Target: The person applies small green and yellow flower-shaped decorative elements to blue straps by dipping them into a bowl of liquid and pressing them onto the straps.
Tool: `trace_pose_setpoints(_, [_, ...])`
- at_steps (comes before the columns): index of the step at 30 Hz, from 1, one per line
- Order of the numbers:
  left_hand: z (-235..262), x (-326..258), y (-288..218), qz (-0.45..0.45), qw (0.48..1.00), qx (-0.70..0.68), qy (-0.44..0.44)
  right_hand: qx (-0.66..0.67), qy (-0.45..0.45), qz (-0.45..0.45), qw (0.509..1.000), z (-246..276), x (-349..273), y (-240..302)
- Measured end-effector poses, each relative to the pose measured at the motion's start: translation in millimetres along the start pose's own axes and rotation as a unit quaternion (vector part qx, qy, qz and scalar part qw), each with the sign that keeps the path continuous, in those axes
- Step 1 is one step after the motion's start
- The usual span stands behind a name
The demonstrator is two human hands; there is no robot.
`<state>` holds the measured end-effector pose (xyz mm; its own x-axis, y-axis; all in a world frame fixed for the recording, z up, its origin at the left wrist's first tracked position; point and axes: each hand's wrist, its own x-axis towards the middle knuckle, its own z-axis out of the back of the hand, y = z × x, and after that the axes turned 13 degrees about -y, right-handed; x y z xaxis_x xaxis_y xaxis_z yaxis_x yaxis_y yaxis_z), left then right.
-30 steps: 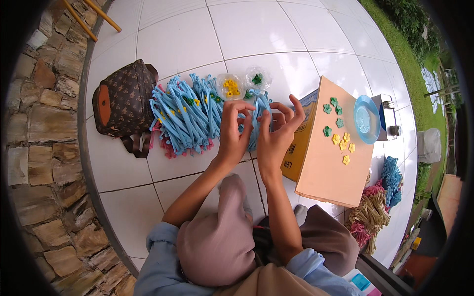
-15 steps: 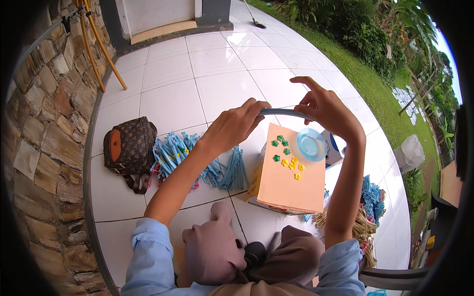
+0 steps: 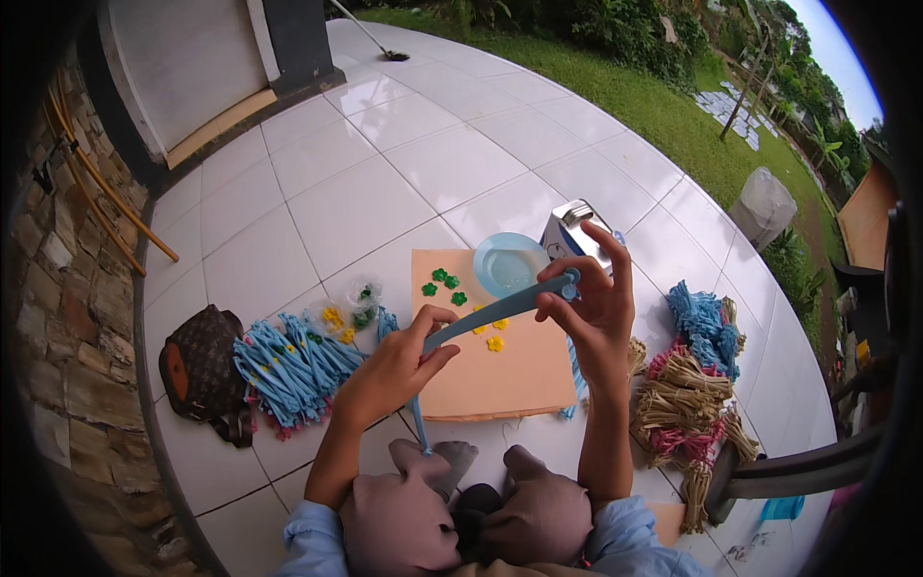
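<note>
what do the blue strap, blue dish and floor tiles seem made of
Blue strap: perhaps fabric or faux leather, matte; it curves softly. Blue dish: likely plastic, slightly glossy; even, moulded-looking shape. Floor tiles: probably glazed ceramic, glossy; they reflect light.

Over a flat, peach-coloured board (image 3: 490,385), the left hand (image 3: 385,375) pinches a long, pale-blue, fabric-like strip (image 3: 500,310), a loose tail dangling below, while the right hand (image 3: 591,322) grips near its knobbed end. Glossy green flowers (image 3: 459,299) and yellow flowers (image 3: 495,343) dot the board, near a round light-blue plate (image 3: 483,262) (I spot a brown patterned bag (image 3: 200,348) farther left).
</note>
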<state>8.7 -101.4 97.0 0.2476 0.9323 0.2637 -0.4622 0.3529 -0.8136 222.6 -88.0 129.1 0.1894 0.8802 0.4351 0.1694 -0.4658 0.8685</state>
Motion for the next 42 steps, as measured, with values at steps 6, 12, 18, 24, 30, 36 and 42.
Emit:
trace_pose_setpoints(6, [6,-8,17,-0.004,0.992,-0.117,-0.051,0.039,-0.04,-0.036,0.998,4,0,-13])
trace_pose_setpoints(12, [-6,14,26,0.121,0.865,-0.442,-0.203,-0.048,-0.037,-0.059,0.996,5,-6,-22])
trace_pose_setpoints(18, [-7,11,36,0.123,0.808,-0.563,-0.118,-0.179,0.183,-0.197,0.946,11,-25,-37])
trace_pose_setpoints(24, [-8,-4,47,0.11,0.844,-0.522,0.06,-0.045,0.058,-0.137,0.988,-3,-10,-40])
trace_pose_setpoints(30, [-21,-10,52,0.137,0.898,-0.39,0.15,0.06,-0.049,-0.101,0.992,0,0,-34])
trace_pose_setpoints(36, [-26,-9,46,0.147,0.92,-0.327,0.155,0.042,-0.092,-0.069,0.992,10,-3,-34])
trace_pose_setpoints(42, [-21,-7,47,0.172,0.901,-0.365,0.16,-0.007,-0.11,-0.006,0.994,6,-7,-35])
